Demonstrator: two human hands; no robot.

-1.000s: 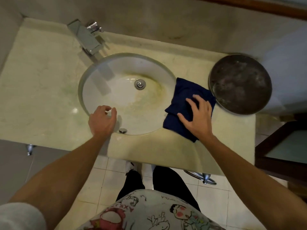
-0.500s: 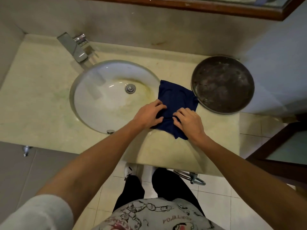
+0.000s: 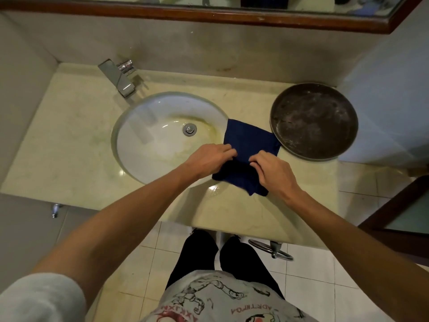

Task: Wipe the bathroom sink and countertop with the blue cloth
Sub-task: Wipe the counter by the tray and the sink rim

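Left hand point(image 3: 210, 160), right hand point(image 3: 270, 169) gripping blue cloth point(image 3: 249, 141), shirt lettering unreadable

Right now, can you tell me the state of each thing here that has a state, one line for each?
blue cloth: partly folded, lying on the countertop at the basin's right edge, held by both hands.
left hand: pinching the cloth.
right hand: pinching the cloth.
sink: no standing water, yellowish stains near the drain.
faucet: no water running.
countertop: small wet patch near the cloth.
round pan: upright, empty, dusty.
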